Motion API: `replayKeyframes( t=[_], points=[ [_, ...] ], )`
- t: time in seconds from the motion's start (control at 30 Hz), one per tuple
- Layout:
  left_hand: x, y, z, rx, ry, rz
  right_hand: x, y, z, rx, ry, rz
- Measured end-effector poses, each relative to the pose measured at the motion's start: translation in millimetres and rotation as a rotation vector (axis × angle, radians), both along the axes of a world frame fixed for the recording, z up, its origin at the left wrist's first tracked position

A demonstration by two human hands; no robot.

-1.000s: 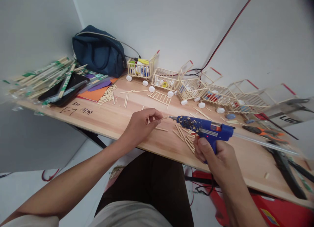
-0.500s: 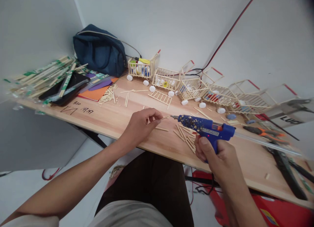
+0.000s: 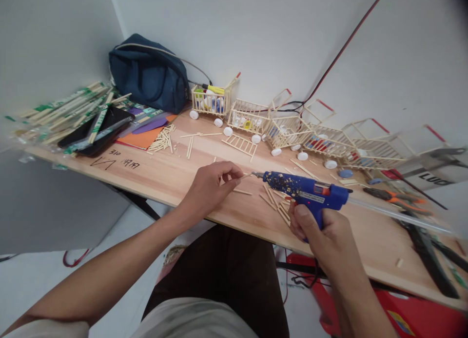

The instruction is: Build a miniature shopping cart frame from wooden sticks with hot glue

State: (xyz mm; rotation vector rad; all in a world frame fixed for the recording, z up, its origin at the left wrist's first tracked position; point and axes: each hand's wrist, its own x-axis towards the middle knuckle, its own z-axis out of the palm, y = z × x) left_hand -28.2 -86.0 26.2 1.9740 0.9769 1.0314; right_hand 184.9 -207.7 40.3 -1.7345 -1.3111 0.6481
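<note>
Between thumb and fingers, my left hand (image 3: 215, 184) pinches a short wooden stick (image 3: 247, 175), its free end pointing right. My right hand (image 3: 321, 230) is wrapped round the handle of a blue hot glue gun (image 3: 305, 189), which is spotted with dark and golden residue. The gun's nozzle meets the stick's tip or is very close to it. A clear glue stick (image 3: 398, 215) juts from the gun's back. Loose cut sticks (image 3: 276, 201) lie on the table just below the nozzle, and a ladder-like stick frame (image 3: 239, 147) lies flat beyond my hands.
Several miniature stick shopping carts (image 3: 248, 117) line the wall. A blue bag (image 3: 148, 77), packaged chopsticks (image 3: 73, 113) and a pile of short sticks (image 3: 162, 139) occupy the left. Orange-handled pliers (image 3: 398, 197) and a black-handled tool (image 3: 431, 255) are at the right of the wooden table (image 3: 153, 174).
My right hand has shifted the glue gun slightly left, bringing its nozzle to the tip of the stick. The left hand has hardly moved.
</note>
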Motion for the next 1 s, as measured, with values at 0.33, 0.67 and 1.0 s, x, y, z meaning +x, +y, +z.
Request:
replayKeyframes(
  t=[0.33, 0.67, 1.0],
  points=[
    [-0.3, -1.3, 0.6, -0.050, -0.019, 0.011, 2.2, 0.1, -1.5, 0.032, -0.075, 0.004],
    [-1.7, -3.3, 4.4, -0.058, -0.010, -0.012, 10.3, 1.4, -4.8, -0.026, -0.016, 0.023],
    [-1.8, -2.1, 1.4, -0.051, -0.017, 0.000, 3.0, 0.8, -0.5, -0.015, -0.071, 0.014]
  ],
)
